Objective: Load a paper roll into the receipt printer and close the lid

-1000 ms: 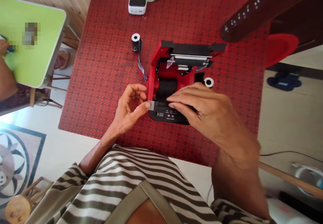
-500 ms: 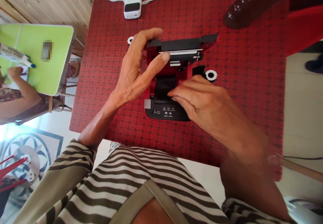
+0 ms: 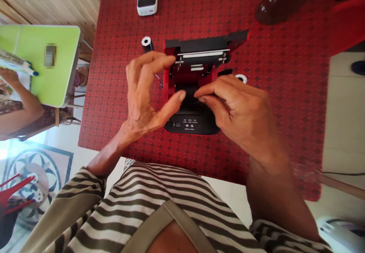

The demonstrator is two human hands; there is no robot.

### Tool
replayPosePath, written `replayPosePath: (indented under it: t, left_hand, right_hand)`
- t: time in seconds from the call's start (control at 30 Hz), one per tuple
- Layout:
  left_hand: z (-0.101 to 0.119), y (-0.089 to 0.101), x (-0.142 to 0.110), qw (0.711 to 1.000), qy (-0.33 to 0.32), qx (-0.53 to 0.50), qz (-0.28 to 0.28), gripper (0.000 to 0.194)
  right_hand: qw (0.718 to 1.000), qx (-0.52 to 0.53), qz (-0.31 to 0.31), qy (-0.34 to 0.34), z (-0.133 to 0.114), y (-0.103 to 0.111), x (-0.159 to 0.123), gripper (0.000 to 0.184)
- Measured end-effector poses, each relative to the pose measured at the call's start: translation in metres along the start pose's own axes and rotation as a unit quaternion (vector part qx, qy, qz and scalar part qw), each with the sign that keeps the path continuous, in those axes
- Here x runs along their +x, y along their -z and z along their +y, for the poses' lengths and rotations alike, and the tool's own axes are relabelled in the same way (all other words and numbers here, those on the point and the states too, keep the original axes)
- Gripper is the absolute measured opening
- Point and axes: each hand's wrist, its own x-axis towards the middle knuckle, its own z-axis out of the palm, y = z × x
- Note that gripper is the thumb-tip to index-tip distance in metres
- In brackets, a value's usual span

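Leaning in now over an open red-and-black printer-like machine (image 3: 191, 125), right at the centre of the frame, well inside the side edges of the red table (image 3: 116, 74). Reaching in with the right hand (image 3: 245, 110), with thumb and forefinger nearly together beside the black roll (image 3: 189, 93) inside; too dark in there to tell whether pinching something thin or just air. Spreading the left hand (image 3: 139, 101) opposite, with loose fingers gripping nothing, close by the left end of the raised lid (image 3: 205, 44), presumably to leave the inside to the other hand. Seeing that lid tipped toward the top of the frame, apparently for access from the near side. Spotting an upright white-cored roll (image 3: 147, 44) up and left, a half-hidden white-cored roll (image 3: 241, 78) right of centre, perhaps set within reach. Mind the near table edge, a little below the machine. Find more room leftward, and upward to the white power bank (image 3: 146, 2).
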Motion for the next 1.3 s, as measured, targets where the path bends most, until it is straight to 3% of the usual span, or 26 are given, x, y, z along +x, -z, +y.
replayPosePath:
  t: [0.17,0.3,0.47,0.6,0.77,0.87,0.93,0.97,1.0,1.07,1.13,1.2,1.3]
  left_hand:
    - [0.006,0.000,-0.018,0.995,-0.022,0.044,-0.088,0.044]
    - [0.006,-0.003,-0.023,0.987,0.026,0.050,-0.153,0.024]
    - [0.005,0.001,-0.021,0.983,0.043,0.029,-0.175,0.019]
    - [0.008,0.011,-0.019,0.981,0.048,0.007,-0.188,0.017]
    - [0.010,0.020,-0.020,0.976,0.051,-0.025,-0.210,0.030]
    - [-0.002,0.020,-0.011,0.985,0.014,-0.079,-0.152,0.035]
    - [-0.020,0.014,0.002,0.995,-0.013,-0.079,-0.060,0.043]
    - [-0.030,0.010,0.010,0.998,0.010,-0.045,-0.034,0.047]
    - [-0.040,0.006,0.018,0.999,-0.026,-0.032,0.017,0.054]
    - [-0.055,-0.001,0.034,0.998,-0.036,-0.035,-0.024,0.067]
    - [-0.057,-0.004,0.045,0.994,0.009,-0.050,-0.097,0.072]
    - [-0.047,-0.004,0.050,0.985,0.060,-0.067,-0.149,0.066]
    - [-0.025,0.003,0.044,0.981,0.067,-0.106,-0.145,0.046]
  right_hand:
    - [1.000,-0.003,0.015,-0.019,-0.007,0.000,0.000,0.024]
    - [0.996,-0.020,-0.027,-0.085,-0.017,0.004,-0.002,0.035]
    - [0.999,-0.042,-0.010,-0.018,-0.023,0.009,-0.011,0.030]
    - [0.996,-0.080,-0.046,-0.015,-0.028,0.008,-0.016,0.033]
    - [0.996,-0.089,-0.028,-0.004,-0.032,0.002,-0.023,0.032]
    - [0.997,-0.082,-0.013,0.004,-0.034,0.001,-0.028,0.032]
    - [0.996,-0.083,-0.014,0.003,-0.035,0.001,-0.030,0.033]
    - [0.996,-0.086,-0.012,0.003,-0.035,0.000,-0.032,0.034]
    - [0.996,-0.089,-0.005,0.006,-0.036,-0.001,-0.033,0.034]
    - [0.995,-0.093,0.015,0.011,-0.037,-0.003,-0.035,0.034]
    - [0.994,-0.101,0.031,0.009,-0.037,-0.006,-0.038,0.036]
    - [0.994,-0.108,0.028,0.002,-0.037,-0.008,-0.041,0.038]
    - [0.993,-0.117,0.030,-0.008,-0.038,-0.011,-0.046,0.043]
